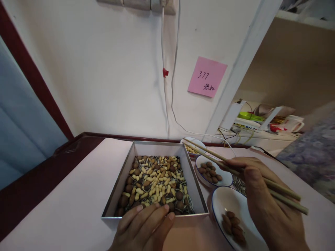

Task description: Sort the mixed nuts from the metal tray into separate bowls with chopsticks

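Note:
My right hand [269, 195] is closed around a pair of wooden chopsticks [209, 153]. Their tips lie slightly apart over the far bowl [199, 142], which has peanuts in it; I cannot make out anything between them. My left hand [146, 228] lies with stretched fingers across the front rim of a square metal box [195, 181]. Inside the box are mixed peanuts [157, 181], round brown nuts [124, 200], almonds and striped sunflower seeds. Round nuts [209, 171] fill part of the middle bowl [227, 177]. Almonds [232, 226] sit in the nearest bowl [251, 223], partly behind my right hand.
More striped seeds [239, 184] show beside the middle bowl, mostly hidden by my right hand. A white cable [172, 87] runs down the wall to the table behind the bowls. Shelves with assorted items [261, 120] stand at the right, near a patterned cloth [314, 153].

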{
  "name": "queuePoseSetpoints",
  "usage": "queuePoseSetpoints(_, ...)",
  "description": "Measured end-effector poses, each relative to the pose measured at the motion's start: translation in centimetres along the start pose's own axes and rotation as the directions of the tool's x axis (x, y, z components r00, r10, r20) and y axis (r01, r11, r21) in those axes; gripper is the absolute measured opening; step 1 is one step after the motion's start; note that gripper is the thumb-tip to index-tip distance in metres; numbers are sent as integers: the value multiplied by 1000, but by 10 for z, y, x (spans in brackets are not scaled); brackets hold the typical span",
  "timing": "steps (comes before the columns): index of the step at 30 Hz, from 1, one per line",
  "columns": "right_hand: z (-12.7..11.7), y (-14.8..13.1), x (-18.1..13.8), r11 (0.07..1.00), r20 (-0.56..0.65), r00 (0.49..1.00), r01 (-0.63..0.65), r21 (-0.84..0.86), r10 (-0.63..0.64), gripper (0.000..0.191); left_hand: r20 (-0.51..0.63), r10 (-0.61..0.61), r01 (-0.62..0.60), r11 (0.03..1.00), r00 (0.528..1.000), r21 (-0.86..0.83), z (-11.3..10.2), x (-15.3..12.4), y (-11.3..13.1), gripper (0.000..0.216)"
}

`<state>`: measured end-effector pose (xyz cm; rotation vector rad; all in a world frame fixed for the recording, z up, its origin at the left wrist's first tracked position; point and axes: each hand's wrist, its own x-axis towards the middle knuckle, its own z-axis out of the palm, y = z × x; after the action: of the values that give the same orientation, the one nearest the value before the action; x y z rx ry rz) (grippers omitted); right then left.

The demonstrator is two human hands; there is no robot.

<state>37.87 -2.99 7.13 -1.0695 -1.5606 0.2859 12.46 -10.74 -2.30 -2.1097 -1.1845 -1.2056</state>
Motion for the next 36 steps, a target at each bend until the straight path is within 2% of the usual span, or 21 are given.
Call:
queuePoseSetpoints(4,4,-8,-5,991,199,971,137,-1,-134,23,4,1,-1,1000,1000,-11,-1,1,1,16)
queuePoseSetpoints(7,11,-11,-8,989,346,927,137,52,-147,22,12,-11,11,1000,1000,-5,0,0,0,17)
queuePoseSetpoints(13,24,-12,-10,995,456,885,98,25,-98,30,-35,88,-87,996,996,22,3,-1,-5,18)
queuePoseSetpoints(15,27,-11,-12,995,474,876,91,28,-93,31,-31,82,-81,996,996,23,4,-1,-6,18)
queuePoseSetpoints(21,35,-8,-16,998,482,874,59,25,-64,35,-53,81,-79,996,995,35,4,1,-5,18)
queuePoseSetpoints(26,31,-8,-14,998,421,905,53,29,-60,34,-41,73,-72,997,996,19,2,3,-3,18)
queuePoseSetpoints(33,3,-28,-4,998,280,958,66,21,-70,26,73,-17,20,999,997,-40,-4,0,0,23)
queuePoseSetpoints(36,-24,-22,-1,997,178,983,61,-43,-53,27,42,-9,11,999,999,-40,-2,1,-2,22)
